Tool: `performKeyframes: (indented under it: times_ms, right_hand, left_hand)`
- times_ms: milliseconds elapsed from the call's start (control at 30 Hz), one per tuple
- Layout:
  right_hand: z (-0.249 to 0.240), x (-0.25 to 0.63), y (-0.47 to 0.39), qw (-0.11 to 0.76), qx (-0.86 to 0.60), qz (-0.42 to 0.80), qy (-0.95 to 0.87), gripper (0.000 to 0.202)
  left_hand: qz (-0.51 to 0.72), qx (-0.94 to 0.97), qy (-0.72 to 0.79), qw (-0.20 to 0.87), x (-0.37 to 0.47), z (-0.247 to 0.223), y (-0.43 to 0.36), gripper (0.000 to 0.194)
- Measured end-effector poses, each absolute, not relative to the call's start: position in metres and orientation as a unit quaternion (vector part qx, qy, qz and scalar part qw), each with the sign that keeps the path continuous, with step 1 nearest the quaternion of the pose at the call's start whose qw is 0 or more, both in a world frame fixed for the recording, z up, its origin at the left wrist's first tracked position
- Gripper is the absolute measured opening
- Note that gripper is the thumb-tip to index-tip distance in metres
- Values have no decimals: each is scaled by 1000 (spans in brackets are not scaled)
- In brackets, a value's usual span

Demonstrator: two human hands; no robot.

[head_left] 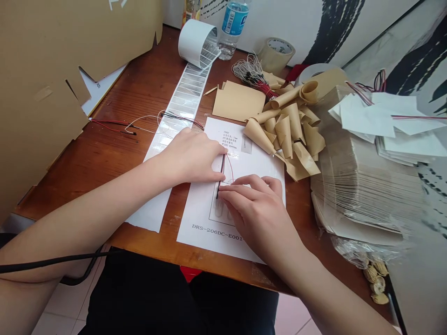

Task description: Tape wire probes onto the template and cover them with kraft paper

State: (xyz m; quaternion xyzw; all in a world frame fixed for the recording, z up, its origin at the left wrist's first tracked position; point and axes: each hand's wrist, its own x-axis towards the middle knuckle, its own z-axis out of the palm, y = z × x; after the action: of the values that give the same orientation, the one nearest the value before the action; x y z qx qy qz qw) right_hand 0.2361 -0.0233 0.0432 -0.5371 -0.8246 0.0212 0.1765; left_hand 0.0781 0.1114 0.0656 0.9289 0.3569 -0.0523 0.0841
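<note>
My left hand [190,156] lies palm down on a white printed sheet [244,158] on the wooden table, its fingertips pressing a thin dark wire piece [222,167] with a red lead. Opposite it, my right hand [256,204] rests on the same sheet, fingers together and touching the lower end of that wire piece. The sheet bears a drawn outline and the print DRS-206DC-E001. Whether either hand grips the wire or only presses it flat is hidden by the fingers.
A strip of clear labels [181,100] runs from a white roll [197,42]. Curled brown paper backings [289,128], a wire bundle [249,72], a tape roll [277,53], a water bottle [232,25], bagged paper stacks [366,181], cardboard [42,79], and loose wires [115,124] lie around.
</note>
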Motion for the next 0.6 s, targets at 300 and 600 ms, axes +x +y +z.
performKeyframes:
  times_ms: [300, 600]
  right_hand:
    - [44, 236, -24, 173, -516, -5, -839, 21]
    - [47, 235, -25, 152, -506, -20, -849, 22]
  left_hand:
    - [-58, 928, 357, 94, 77, 64, 111, 67]
    - [-59, 928, 355, 99, 76, 66, 111, 69]
